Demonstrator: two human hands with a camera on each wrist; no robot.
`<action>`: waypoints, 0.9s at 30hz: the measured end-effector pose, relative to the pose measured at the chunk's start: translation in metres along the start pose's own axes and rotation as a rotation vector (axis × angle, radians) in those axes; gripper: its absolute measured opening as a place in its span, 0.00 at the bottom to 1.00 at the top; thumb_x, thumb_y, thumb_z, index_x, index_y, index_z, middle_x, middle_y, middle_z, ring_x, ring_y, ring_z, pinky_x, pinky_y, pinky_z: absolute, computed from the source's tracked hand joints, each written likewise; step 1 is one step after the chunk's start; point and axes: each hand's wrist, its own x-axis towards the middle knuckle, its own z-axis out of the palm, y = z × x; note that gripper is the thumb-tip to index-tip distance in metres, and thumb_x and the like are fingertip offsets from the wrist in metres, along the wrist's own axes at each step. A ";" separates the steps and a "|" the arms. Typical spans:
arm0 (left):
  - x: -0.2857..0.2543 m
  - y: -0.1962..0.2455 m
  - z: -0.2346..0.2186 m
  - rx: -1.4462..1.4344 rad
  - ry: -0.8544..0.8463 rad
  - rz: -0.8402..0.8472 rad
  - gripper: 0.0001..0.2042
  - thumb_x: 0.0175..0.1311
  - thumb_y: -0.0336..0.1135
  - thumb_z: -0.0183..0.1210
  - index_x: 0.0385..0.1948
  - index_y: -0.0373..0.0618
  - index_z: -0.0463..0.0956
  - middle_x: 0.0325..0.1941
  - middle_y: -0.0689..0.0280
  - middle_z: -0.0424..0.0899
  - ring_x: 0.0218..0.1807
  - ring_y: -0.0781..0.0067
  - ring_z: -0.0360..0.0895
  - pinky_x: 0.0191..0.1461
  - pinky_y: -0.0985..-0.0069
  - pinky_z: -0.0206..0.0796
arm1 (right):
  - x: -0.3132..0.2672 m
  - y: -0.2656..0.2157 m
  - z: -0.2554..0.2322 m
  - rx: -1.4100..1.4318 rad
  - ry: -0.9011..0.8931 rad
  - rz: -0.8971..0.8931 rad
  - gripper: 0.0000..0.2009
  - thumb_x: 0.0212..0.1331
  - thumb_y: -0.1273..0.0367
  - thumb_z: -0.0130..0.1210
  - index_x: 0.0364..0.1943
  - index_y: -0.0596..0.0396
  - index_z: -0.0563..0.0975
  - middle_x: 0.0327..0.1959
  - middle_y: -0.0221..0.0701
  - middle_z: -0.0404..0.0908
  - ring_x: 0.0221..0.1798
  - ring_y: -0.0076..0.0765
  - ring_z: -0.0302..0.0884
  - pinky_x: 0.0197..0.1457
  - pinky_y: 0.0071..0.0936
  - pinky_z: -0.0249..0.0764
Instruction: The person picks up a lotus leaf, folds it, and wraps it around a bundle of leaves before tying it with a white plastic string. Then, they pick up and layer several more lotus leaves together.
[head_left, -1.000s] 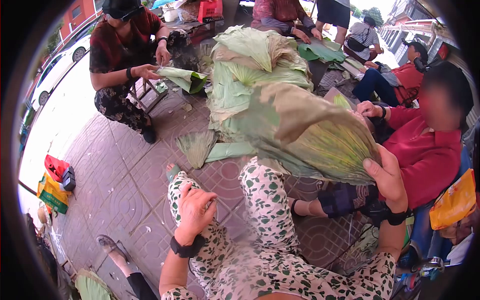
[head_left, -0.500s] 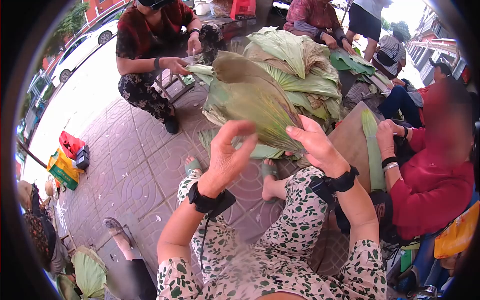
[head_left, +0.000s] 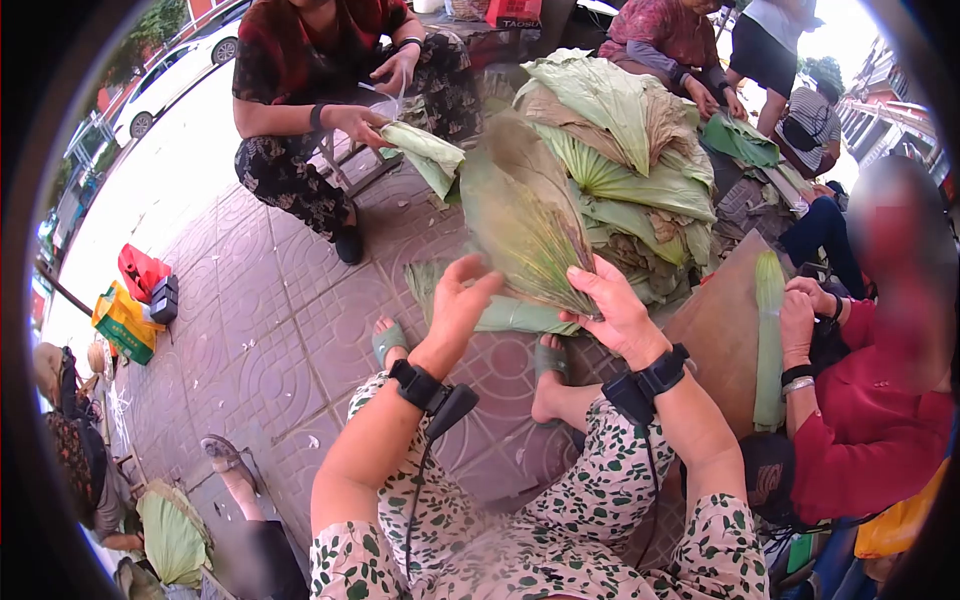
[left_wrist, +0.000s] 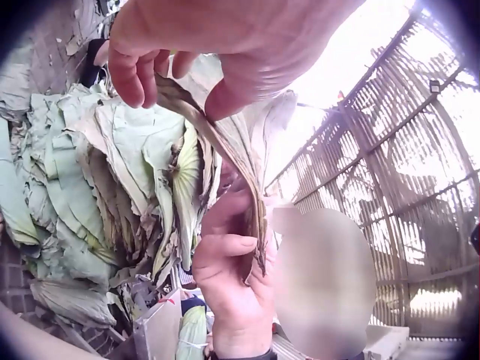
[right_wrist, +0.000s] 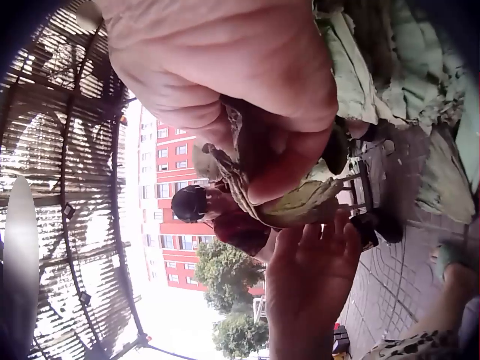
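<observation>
A folded dry lotus leaf [head_left: 535, 215], brownish green with veins fanning out, stands up in front of me. My right hand [head_left: 622, 312] pinches its gathered lower end, the thumb laid along the near side. Close to the leaf's left edge is my left hand [head_left: 460, 308], its fingers loosely spread. In the right wrist view the left palm [right_wrist: 311, 281] faces the camera, fingertips right at the leaf's edge. Seen from the left wrist, the leaf edge [left_wrist: 240, 161] runs down between the left hand [left_wrist: 232, 45] and the right thumb.
A tall pile of lotus leaves [head_left: 640, 190] rises beyond my hands. A rolled leaf [head_left: 768, 340] lies on a brown board [head_left: 715, 330] beside the person in red. Another person opposite holds a folded leaf [head_left: 425, 155]. Colourful bags [head_left: 130, 320] sit on the paving at left.
The leaf has swung from the right to a more upright position in front of me, still held in my right hand. My left hand has risen from near the knee to the leaf's edge.
</observation>
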 end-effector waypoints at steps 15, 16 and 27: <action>0.024 0.018 -0.009 -0.411 0.285 -0.220 0.13 0.58 0.33 0.60 0.43 0.41 0.72 0.38 0.67 0.78 0.35 0.75 0.77 0.41 0.75 0.73 | 0.024 0.024 -0.036 0.028 0.167 0.136 0.15 0.64 0.68 0.48 0.53 0.54 0.68 0.36 0.31 0.76 0.31 0.31 0.76 0.25 0.28 0.75; 0.030 0.016 -0.013 -0.290 0.366 -0.084 0.15 0.57 0.31 0.61 0.45 0.41 0.71 0.39 0.66 0.78 0.38 0.76 0.76 0.44 0.76 0.71 | 0.025 0.025 -0.036 0.027 0.166 0.137 0.15 0.64 0.68 0.48 0.53 0.54 0.68 0.36 0.31 0.76 0.31 0.31 0.76 0.25 0.28 0.75; 0.025 0.021 -0.030 -0.252 0.079 -0.079 0.18 0.59 0.45 0.61 0.45 0.43 0.73 0.39 0.68 0.79 0.38 0.79 0.75 0.43 0.79 0.67 | 0.015 0.031 -0.029 -0.408 -0.155 0.049 0.18 0.63 0.71 0.48 0.56 0.62 0.66 0.48 0.33 0.75 0.48 0.25 0.72 0.50 0.24 0.71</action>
